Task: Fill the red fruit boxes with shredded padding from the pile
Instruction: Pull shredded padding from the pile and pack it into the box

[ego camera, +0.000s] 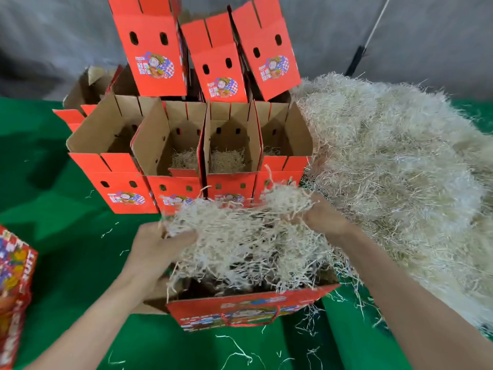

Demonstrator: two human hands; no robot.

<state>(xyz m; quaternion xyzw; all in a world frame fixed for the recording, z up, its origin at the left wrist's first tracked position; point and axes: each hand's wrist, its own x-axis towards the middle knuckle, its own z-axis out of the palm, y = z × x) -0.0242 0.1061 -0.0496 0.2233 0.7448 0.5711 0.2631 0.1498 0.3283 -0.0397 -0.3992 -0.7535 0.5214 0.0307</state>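
A wad of pale shredded padding [245,241] hangs over the open red fruit box [248,311] right in front of me. My left hand [157,249] grips the wad's left side, thumb curled over the shreds. On the wad's right end my right hand [325,217] grips it too. Loose strands trail down into the box, and the wad hides its inside. The big padding pile [400,169] covers the table's right side. Behind the near box stands a row of open red boxes [186,180]; the middle ones hold some padding at the bottom.
More red boxes [213,57] are stacked tilted behind the row. Flat printed red cartons [13,284] lie at the left edge. Green cloth [66,249] covers the table, with stray shreds scattered on it. A dark pole [360,49] leans at the back right.
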